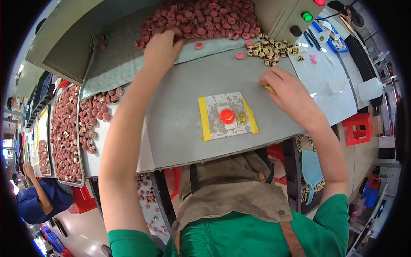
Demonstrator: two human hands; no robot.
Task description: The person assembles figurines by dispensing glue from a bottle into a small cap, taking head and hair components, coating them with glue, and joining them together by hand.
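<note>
My left hand (162,48) reaches to the near edge of a heap of pink, ridged cup-shaped shells (205,19). Its thumb and forefinger are apart, and some fingertips are hidden against the heap. Over the right part of the grey tabletop, my right hand (286,88) is closed in a pinch on a small yellowish piece (269,88). Just beyond it lies a pile of small cream-and-dark-brown pieces (269,50). Between my forearms, a whitish plate (218,130) with yellow tape along two sides bears a glossy red disc (227,116) and a small yellow-green disc (242,118).
Two loose pink shells lie near the heap. A tray of pink-and-cream pieces (64,132) stands left. A machine housing with lit buttons (307,16) rises at the back right. A white jug (370,89) and blue tray (341,45) are farther right. Another person (43,197) works at far left.
</note>
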